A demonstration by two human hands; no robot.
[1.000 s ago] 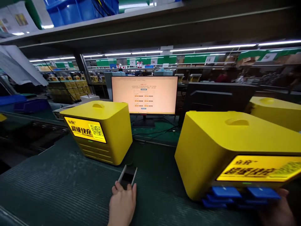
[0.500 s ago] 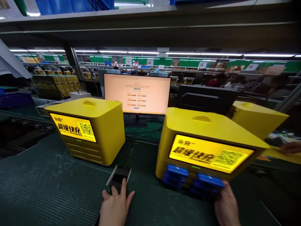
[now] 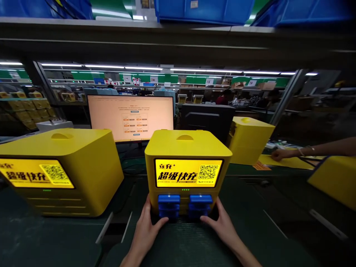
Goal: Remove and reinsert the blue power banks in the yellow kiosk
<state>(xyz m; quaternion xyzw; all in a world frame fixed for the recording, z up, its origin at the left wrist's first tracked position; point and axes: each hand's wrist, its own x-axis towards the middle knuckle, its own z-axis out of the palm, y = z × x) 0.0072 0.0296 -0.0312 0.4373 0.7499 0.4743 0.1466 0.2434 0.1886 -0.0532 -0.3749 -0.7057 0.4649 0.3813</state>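
In the middle, a yellow power bank station point(image 3: 188, 144) faces me with its lit screen and QR code. Several blue power banks point(image 3: 169, 205) stick out in two stacks from its lower front. My left hand point(image 3: 148, 225) grips its left side, thumb toward the blue stack and the other fingers partly hidden along the wall. On the opposite side, my right hand point(image 3: 221, 223) holds it the same way, its fingers also partly hidden. A second yellow station point(image 3: 91, 174) with a lit screen stands at the left, its slots without blue power banks.
Behind stand a lit monitor point(image 3: 130, 116) and a dark monitor back point(image 3: 205, 116). Another yellow station point(image 3: 250, 141) is at the back right. A co-worker's arm point(image 3: 328, 146) reaches over a yellow sheet. A gap point(image 3: 114, 228) opens in the green bench surface. Blue bins point(image 3: 204, 10) sit overhead.
My left hand has moved from the bench gap to the central station's left side. My right hand now holds its right side. The station now faces me squarely; the view has shifted right.
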